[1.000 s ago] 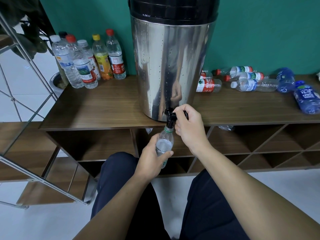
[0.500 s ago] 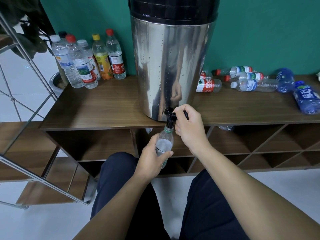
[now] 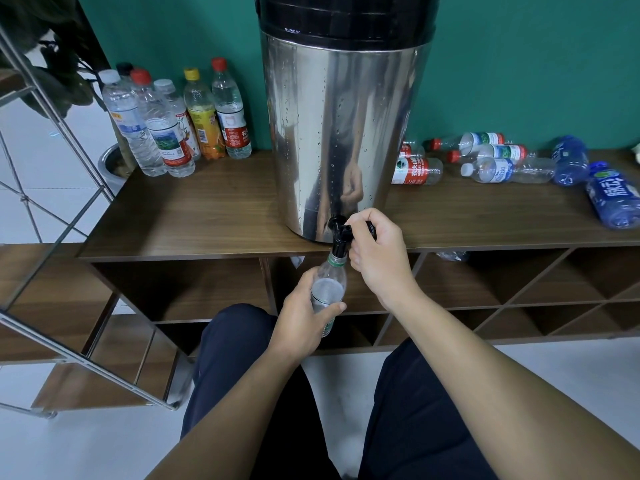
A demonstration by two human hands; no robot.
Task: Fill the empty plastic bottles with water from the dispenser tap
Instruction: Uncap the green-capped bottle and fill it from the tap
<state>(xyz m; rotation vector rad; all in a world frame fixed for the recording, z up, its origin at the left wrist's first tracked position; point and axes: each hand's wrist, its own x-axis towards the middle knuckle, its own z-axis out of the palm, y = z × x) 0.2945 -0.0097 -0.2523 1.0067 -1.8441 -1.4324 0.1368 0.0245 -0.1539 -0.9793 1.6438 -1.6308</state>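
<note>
While the left hand [image 3: 304, 315] wraps its fingers and thumb around the body of a clear plastic bottle [image 3: 329, 289], the bottle stands almost upright with its long axis vertical, its green-ringed neck pointing up and meeting the black tap [image 3: 341, 237] from below. The bottle hangs in front of the shelf edge, below the tabletop, and holds water up to about its shoulder. The right hand [image 3: 379, 252] curls its fingers around the tap's black lever, gripping it just right of the spout. The tap juts from the base of a tall steel dispenser [image 3: 341, 133] with a black lid, standing on a dark wooden sideboard [image 3: 207, 216] against a green wall [image 3: 519, 64]. Left of the dispenser, a cluster of capped bottles [image 3: 173, 123] stands upright, and they appear filled. To its right, several bottles [image 3: 502, 161] lie on their sides, mostly clear and looking empty, with two blue ones at the far end. Open cubbies run beneath the top, a metal frame [image 3: 52, 209] slants across the left, and the floor is pale tile.
</note>
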